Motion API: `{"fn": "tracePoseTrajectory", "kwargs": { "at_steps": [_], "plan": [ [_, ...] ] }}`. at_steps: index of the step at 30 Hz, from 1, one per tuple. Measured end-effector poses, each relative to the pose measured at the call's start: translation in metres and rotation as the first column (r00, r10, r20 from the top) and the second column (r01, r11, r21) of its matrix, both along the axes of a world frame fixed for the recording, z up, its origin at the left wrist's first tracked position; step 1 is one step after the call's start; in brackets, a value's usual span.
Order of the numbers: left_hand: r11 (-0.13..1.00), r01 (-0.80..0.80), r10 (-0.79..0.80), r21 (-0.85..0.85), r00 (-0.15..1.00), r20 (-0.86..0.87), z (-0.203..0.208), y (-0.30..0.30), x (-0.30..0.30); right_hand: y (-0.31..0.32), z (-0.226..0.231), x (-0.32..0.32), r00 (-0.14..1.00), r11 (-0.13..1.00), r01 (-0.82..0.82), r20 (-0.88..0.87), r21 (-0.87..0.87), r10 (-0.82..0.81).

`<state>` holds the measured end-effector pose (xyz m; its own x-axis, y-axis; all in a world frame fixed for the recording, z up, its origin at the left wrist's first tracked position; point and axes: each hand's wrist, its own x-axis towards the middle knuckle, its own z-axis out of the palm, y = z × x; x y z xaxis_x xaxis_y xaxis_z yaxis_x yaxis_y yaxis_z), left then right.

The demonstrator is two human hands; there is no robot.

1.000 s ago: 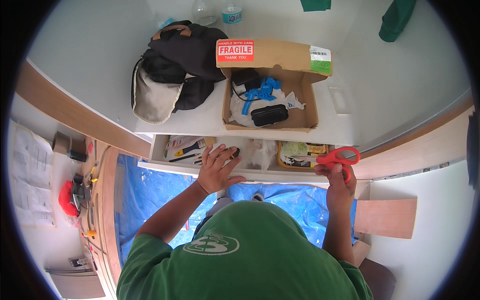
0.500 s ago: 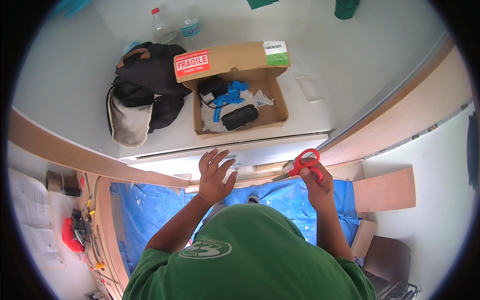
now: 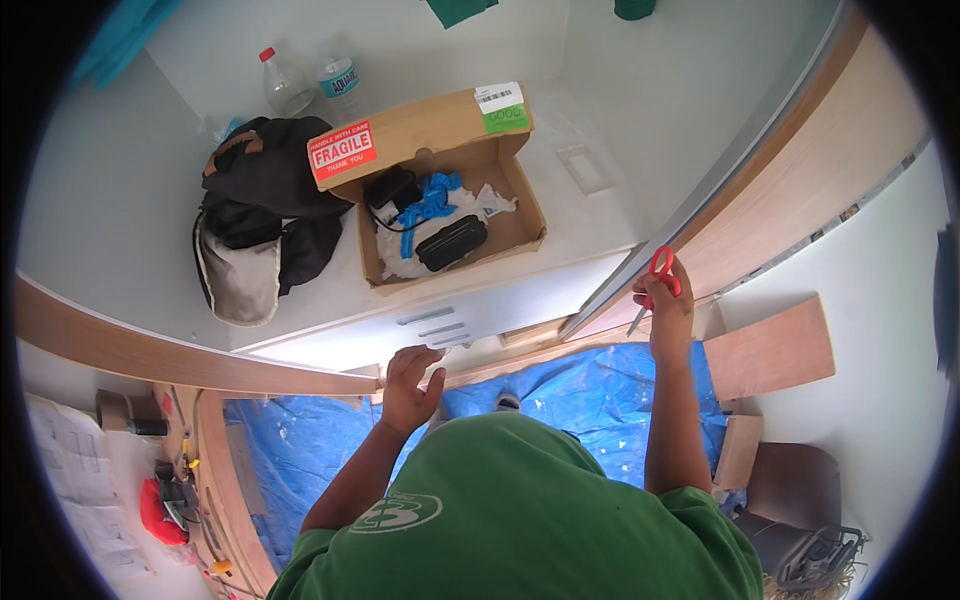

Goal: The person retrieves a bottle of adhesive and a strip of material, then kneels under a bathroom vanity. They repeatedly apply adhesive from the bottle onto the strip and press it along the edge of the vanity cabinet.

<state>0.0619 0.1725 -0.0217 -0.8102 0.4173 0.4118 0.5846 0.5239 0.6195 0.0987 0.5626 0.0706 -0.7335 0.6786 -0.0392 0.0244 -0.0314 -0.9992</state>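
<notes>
In my right hand (image 3: pixel 668 312) is a pair of scissors (image 3: pixel 662 272) with red handles, its blades pointing down and to the left. That hand is beside the wooden edge of the cabinet's right side. My left hand (image 3: pixel 408 388) holds nothing, its fingers apart and slightly bent, below the white drawer front (image 3: pixel 440 325). On the white shelf above sits an open cardboard box (image 3: pixel 530 205) with its lid raised. Inside it lie a black case (image 3: pixel 452 243), a bunched blue strap-like item (image 3: pixel 432 203), a black adapter with a cable (image 3: pixel 392 190) and crumpled white plastic (image 3: pixel 402 262).
A dark open bag (image 3: pixel 300 240) slumps left of the box, with two clear bottles (image 3: pixel 288 88) behind it. Blue tarp (image 3: pixel 575 390) covers the floor. At right are a leaning wooden panel (image 3: pixel 770 348) and a brown chair (image 3: pixel 795 485). Tools lie on a wooden surface (image 3: pixel 215 480) at left.
My right hand has moved right with the scissors, toward the cabinet edge. My left hand has dropped lower, away from the shelf. The view has shifted and tilted, showing more of the drawer front.
</notes>
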Motion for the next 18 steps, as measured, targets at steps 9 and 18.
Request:
{"fn": "tracePoseTrajectory", "kwargs": {
  "at_steps": [9,18],
  "plan": [
    [0.998,-0.067,0.063,0.018,0.984,0.169,-0.014,-0.019,0.011,0.019,-0.012,-0.017,0.998,1.0,-0.016,0.059,-0.024,0.017],
    [0.999,-0.021,0.012,0.037,0.969,0.245,-0.018,-0.028,0.014,0.02,-0.011,-0.009,0.997,0.991,-0.06,0.043,-0.12,0.066]
  ]
}}
